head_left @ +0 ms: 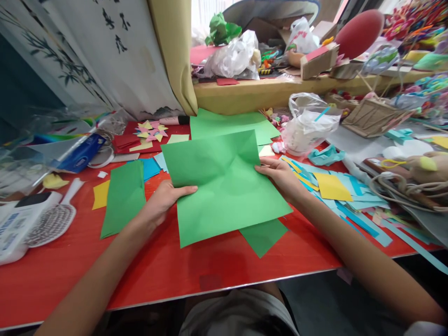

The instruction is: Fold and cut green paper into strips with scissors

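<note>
A creased sheet of green paper (224,191) is held up over the red table, tilted toward me. My left hand (170,196) grips its left edge, thumb on top and the other fingers out of sight beneath. On the right edge, my right hand (276,172) pinches the same sheet. Under its lower right part lies a smaller dark green piece of paper (264,235). Left of my left hand rests a stack of folded green paper (124,198). Behind the held sheet, more light green paper (231,123) lies flat by the sill.
Blue paper strips (360,191) and a yellow square (333,186) cover the right side. A white plastic bag (308,126) stands behind them. At left are a hairbrush (58,219) and a white bottle (26,224). Paper stars (152,130) lie at the back. The red table (168,275) ends before my lap.
</note>
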The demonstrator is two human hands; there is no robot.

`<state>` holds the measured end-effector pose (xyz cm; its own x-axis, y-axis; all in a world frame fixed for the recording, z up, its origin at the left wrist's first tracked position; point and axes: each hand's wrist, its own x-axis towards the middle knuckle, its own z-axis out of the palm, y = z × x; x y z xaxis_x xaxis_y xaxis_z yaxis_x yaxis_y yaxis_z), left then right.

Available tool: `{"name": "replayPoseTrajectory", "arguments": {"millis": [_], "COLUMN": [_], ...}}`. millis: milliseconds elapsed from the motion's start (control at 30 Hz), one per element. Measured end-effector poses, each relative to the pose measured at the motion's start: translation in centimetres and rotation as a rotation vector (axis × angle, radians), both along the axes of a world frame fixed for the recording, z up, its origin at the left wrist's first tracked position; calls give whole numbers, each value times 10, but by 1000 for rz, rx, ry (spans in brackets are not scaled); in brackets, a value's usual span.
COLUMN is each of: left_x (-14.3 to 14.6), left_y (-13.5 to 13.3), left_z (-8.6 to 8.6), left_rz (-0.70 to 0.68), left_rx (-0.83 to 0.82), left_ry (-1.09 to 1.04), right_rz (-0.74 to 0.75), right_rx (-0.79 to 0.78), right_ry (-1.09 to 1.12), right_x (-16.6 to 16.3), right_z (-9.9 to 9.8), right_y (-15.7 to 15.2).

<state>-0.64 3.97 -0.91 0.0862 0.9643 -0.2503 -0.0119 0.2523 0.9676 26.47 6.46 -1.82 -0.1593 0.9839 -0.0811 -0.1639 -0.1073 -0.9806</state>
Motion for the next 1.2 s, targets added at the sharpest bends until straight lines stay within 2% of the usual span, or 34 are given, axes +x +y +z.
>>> {"name": "replayPoseTrajectory", "arguments": {"millis": [100,167,267,400,467,533,600,667,733,867,967,1000,1033,1100,1200], "left_x": [0,0,-2,-2,0,4,8,13,17,22,21,20,19,17,20], "left_y": [-1,-3,-5,-6,-9,-13,-18,-23,-29,-41,-46,-47,-46,-43,-36], "left_z": [6,9,12,10,7,4,1,-1,-1,9,21,24,26,26,17], "left_rz": [31,-11,-49,165,262,274,177,21,-124,-429,-750,-822,-838,-693,-314], "left_rx": [-29,-48,17,111,137,209,323,443,544,694,618,557,507,474,516], "left_ry": [-32,-19,-18,-34,-43,32,203,380,497,626,613,577,535,485,531], "right_rz": [-9,-14,-10,-36,21,124,221,258,215,20,-45,-35,-18,49,181], "right_rx": [7,19,40,55,43,25,8,-13,-31,-105,-113,-109,-114,-143,-160], "right_ry": [-66,-99,-61,152,223,229,220,214,188,96,91,92,89,70,-23], "right_x": [0,2,8,11,6,-2,-10,-15,-16,-12,-11,-12,-12,-15,-20], "right_z": [0,0,2,8,11,11,10,6,3,-3,-8,-9,-10,-12,-10], "right_y": [-1,-1,2,5,2,-4,-9,-13,-13,-10,-9,-10,-11,-15,-23]}}
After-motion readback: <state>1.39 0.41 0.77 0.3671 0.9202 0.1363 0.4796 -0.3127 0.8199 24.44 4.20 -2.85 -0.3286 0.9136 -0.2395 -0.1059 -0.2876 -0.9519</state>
